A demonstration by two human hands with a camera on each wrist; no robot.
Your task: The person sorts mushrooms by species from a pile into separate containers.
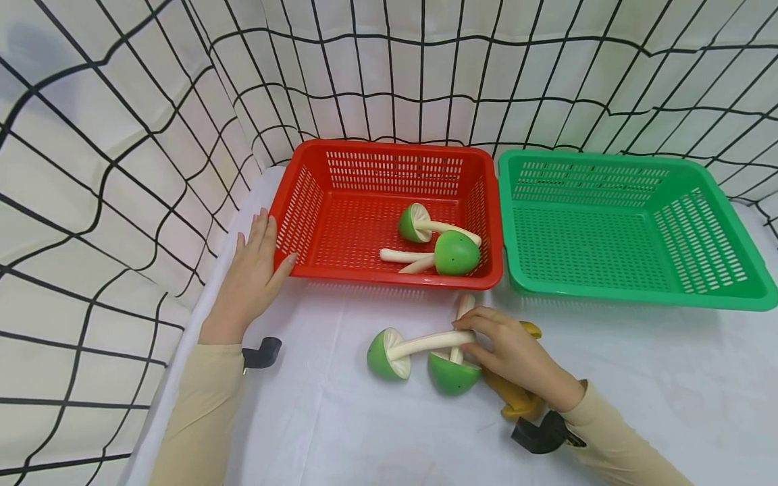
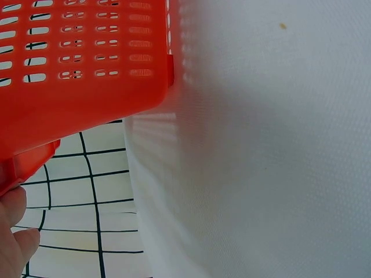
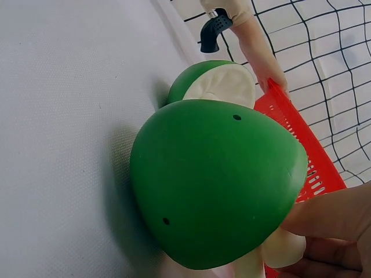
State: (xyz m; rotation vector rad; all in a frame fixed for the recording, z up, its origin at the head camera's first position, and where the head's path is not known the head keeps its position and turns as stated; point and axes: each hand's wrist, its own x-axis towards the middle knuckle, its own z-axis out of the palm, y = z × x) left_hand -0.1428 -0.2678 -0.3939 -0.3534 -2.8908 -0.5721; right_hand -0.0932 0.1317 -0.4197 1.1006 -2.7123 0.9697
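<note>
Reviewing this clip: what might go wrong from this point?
The right hand pinches the held mushroom near the stem's end, so the cap could swing or slip free.

That stem crosses over another mushroom's stem; pulling sideways might drag or roll it.

A yellow item lies partly hidden beneath the right hand and could get nudged.

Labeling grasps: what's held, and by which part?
Right hand pinches the leftmost mushroom by its stem's free end; left hand only touches the red basket.
</note>
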